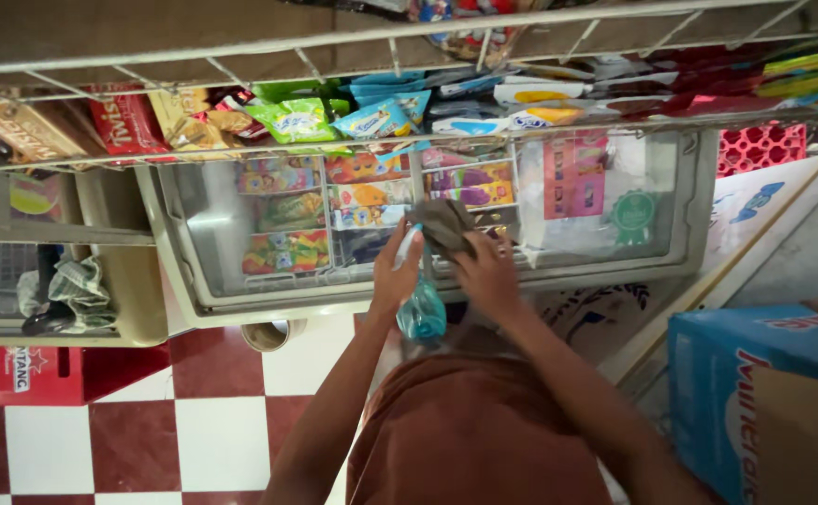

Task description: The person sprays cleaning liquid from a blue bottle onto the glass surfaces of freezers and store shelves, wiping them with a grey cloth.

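Brown-clad torso (474, 440) at 6 o'clock, arms reaching up-frame. Left hand (396, 276) wrapped around teal translucent spray bottle (421, 313), nozzle end up. Right hand (489, 273) at 1 o'clock of bottle, clutching crumpled grey-brown cloth (443, 224) pressed on chest freezer (671, 234) glass lid. Colourful ice-cream packs beneath. Wire snack rack (240, 56) at 12 o'clock.

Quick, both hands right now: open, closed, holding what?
Left hand: closed around the neck of a teal plastic spray bottle.
Right hand: closed on a crumpled grey-brown cloth, pressed against the freezer's glass lid.
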